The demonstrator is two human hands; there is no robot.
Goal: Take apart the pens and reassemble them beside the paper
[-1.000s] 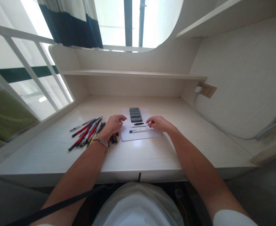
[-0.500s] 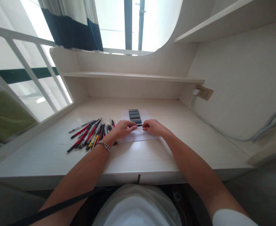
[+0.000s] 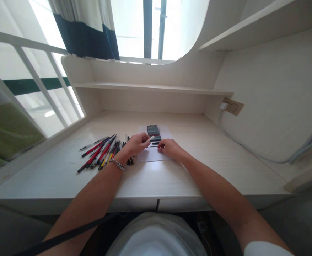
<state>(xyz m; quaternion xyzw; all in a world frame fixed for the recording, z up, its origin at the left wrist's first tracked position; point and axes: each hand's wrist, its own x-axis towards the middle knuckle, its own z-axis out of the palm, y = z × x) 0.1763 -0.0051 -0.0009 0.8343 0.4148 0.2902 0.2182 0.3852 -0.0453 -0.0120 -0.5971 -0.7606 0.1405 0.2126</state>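
My left hand (image 3: 138, 143) is closed on a white pen barrel (image 3: 151, 138), which points up and to the right above a white sheet of paper (image 3: 153, 155). My right hand (image 3: 169, 147) hovers over the sheet's right side, thumb and fingers pinched together. A thin dark line runs up to its fingertips; whether they grip it is unclear. Between the hands lies a short black piece (image 3: 155, 143). Just beyond is a dark phone (image 3: 153, 131) on the paper. Left of my left hand, a loose pile of pens (image 3: 100, 153) in red, black, yellow and clear is partly covered by my wrist.
The pale wooden desk (image 3: 211, 170) has a raised back with a long shelf (image 3: 150, 87) above it. A white cable (image 3: 249, 153) runs from a wall socket (image 3: 234, 106) along the right side. White railing bars (image 3: 29, 67) stand at the left.
My hands have moved apart. The left has lifted the white barrel up and left, away from my right hand, and the black piece now shows between them.
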